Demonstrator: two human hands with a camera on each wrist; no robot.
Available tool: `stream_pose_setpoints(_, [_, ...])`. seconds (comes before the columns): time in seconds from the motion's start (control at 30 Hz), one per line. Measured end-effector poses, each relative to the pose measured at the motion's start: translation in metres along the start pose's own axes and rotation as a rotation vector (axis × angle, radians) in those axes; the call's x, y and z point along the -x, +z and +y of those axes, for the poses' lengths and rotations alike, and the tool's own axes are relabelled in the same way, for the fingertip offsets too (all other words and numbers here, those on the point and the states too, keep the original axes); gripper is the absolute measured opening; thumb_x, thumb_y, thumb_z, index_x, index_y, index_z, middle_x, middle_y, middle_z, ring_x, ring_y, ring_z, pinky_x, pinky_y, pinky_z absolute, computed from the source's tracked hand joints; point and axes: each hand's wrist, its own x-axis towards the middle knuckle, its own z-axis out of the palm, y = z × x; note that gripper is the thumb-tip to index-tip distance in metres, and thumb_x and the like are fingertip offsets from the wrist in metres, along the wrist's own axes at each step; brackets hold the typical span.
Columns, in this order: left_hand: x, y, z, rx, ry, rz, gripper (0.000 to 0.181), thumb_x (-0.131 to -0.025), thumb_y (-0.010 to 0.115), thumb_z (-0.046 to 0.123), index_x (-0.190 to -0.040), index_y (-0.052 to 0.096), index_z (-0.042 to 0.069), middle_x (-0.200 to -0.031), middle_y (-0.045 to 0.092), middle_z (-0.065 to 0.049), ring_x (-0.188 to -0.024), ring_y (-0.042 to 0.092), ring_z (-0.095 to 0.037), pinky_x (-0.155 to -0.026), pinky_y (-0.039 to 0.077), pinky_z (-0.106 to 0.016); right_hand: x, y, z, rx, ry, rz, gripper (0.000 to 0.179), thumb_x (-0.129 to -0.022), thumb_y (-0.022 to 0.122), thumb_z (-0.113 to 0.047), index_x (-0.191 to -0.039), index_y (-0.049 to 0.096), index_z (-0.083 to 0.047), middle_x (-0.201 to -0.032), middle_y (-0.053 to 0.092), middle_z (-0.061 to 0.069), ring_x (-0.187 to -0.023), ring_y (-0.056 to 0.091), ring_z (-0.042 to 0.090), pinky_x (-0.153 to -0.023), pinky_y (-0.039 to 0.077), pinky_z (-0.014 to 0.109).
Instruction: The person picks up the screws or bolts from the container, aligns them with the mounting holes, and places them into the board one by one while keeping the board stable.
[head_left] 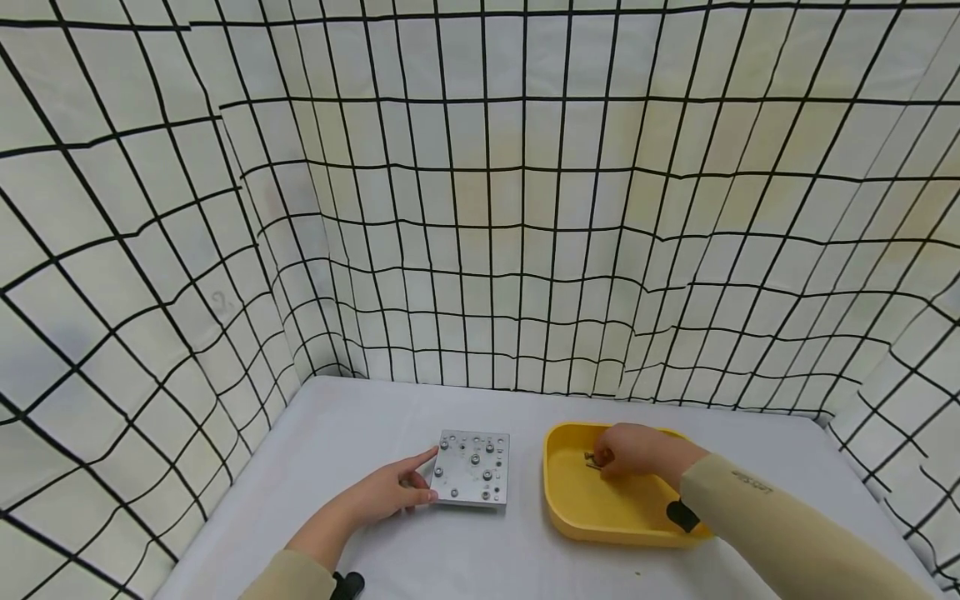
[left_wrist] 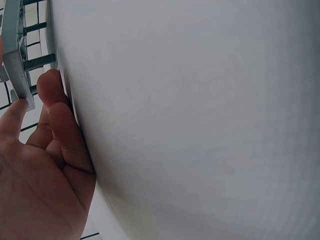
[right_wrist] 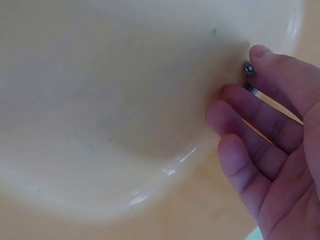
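Note:
A square metal plate with several socket-head screws in its top lies on the white table. My left hand holds its left side, index finger at the far corner and thumb at the near one. Threaded screw ends stick out beneath the plate in the left wrist view, and the other fingers fold under beside them. Inside the yellow tray, my right hand pinches a small screw between thumb and fingers. Small metal pieces show at those fingertips; whether all are held is unclear.
The tray stands to the right of the plate, with a gap of table between them. White walls with a black grid enclose the table at the back and sides. A tiny dark speck lies in front of the tray.

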Motion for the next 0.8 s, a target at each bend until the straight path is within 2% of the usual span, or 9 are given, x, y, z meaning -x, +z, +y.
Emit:
stream_pose_setpoints(0.27, [-0.002,0.000,-0.001,-0.011,-0.014,-0.005,0.081,-0.086,0.077,0.036,-0.154,0.037,0.019,-0.093,0.062,0.000,-0.073,0.056,-0.017,-0.065,0.045,-0.032,-0.006,0.003,0.002,0.074,-0.048,0.009,0.021,-0.086,0.076,-0.013,-0.075,0.060,-0.020,-0.070,0.053,-0.009,-0.067,0.049,0.010,-0.065,0.042,0.029])
stream_pose_setpoints(0.53, [-0.001,0.000,0.002,0.004,-0.032,-0.002,0.081,-0.086,0.078,0.034,-0.154,0.037,0.018,-0.094,0.061,-0.001,-0.073,0.056,-0.018,-0.065,0.045,-0.032,-0.004,0.002,-0.002,0.097,-0.022,0.000,0.022,-0.086,0.074,-0.007,-0.075,0.059,-0.019,-0.070,0.053,-0.008,-0.068,0.049,0.010,-0.066,0.042,0.029])
stream_pose_setpoints(0.8, [0.001,0.000,0.004,0.002,-0.030,0.001,0.080,-0.086,0.077,0.032,-0.154,0.037,0.017,-0.094,0.061,-0.002,-0.074,0.055,-0.018,-0.066,0.045,-0.033,0.001,-0.008,-0.001,0.084,-0.110,0.051,0.019,-0.084,0.072,-0.007,-0.078,0.063,-0.022,-0.072,0.053,-0.012,-0.069,0.049,0.010,-0.066,0.042,0.029])
